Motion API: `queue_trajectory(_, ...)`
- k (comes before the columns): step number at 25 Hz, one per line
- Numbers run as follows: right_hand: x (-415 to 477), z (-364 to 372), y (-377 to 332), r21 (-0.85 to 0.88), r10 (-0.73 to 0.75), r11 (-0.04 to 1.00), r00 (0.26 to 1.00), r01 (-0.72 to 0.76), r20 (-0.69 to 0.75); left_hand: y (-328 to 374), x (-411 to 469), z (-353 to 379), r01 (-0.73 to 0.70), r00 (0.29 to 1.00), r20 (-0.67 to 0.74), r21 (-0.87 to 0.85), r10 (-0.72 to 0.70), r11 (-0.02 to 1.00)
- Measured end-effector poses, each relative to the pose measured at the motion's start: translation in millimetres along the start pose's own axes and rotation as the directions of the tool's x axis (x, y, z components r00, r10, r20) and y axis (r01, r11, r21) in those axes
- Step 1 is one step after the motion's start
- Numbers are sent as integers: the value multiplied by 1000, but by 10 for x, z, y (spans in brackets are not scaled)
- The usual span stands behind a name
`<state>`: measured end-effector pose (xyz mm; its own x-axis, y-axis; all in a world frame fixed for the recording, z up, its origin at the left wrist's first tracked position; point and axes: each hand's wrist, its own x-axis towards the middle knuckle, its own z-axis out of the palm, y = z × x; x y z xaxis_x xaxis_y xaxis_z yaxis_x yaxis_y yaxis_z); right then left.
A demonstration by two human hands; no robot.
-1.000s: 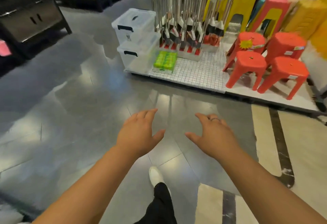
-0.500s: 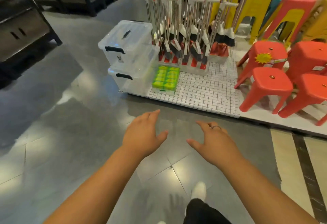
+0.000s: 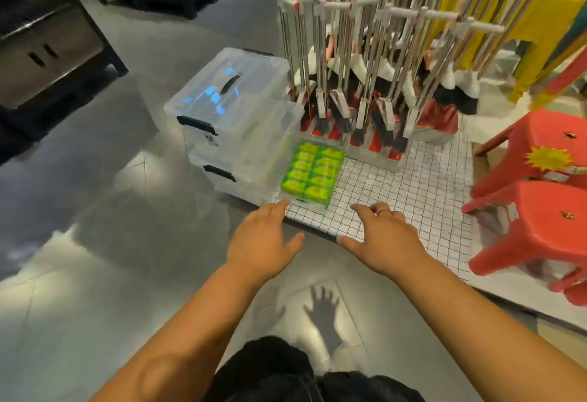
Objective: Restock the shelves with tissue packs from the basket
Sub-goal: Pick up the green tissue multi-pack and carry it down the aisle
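Hands: the left hand (image 3: 263,242) and right hand (image 3: 384,242) reach forward side by side, palms down. Their fingers are straight and loosely spread, and neither holds anything.
Ring: a ring (image 3: 382,211) sits on one finger of the right hand.
Tissue packs: the green tissue packs (image 3: 313,176), bundled in two rows under clear film, lie at twelve o'clock from the hands, just past the fingertips. Neither hand appears to touch them.
Platform: the packs rest on the near left corner of a low white gridded platform (image 3: 413,185). The right fingers are over its front edge and the left fingertips are at its corner. Contact cannot be told.
Storage boxes: two clear lidded storage boxes (image 3: 228,106) with black latches are stacked at eleven o'clock, just beside the packs.
Broom rack: a broom rack (image 3: 365,52) stands at one o'clock, behind the packs.
Stools: red stools (image 3: 540,217) stand at three o'clock and yellow stools (image 3: 540,20) farther off at two.
Cabinets: dark cabinets (image 3: 47,49) stand at ten o'clock, well apart.
Floor: the glossy grey floor (image 3: 95,211) shows a hand shadow (image 3: 324,312) at six o'clock.
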<state>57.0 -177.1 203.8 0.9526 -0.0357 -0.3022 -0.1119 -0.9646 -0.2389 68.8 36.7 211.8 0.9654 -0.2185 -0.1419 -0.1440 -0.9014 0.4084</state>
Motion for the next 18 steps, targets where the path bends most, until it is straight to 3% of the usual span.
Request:
queue_trajectory(5,1434,-187,7,-33,-22,999,999,24,43,-186,1287,34,72,997,3,-67,-72,995)
queue_trajectory(14,4104,150,-133,24,112,993,980,-118,167,-1189,3988,366,182,962,221,-85,-160,980)
queue_trajectory(18,5154,625,-25,17,143,988,964,-151,222,-1542,4803,944,232,931,308,-86,-196,969)
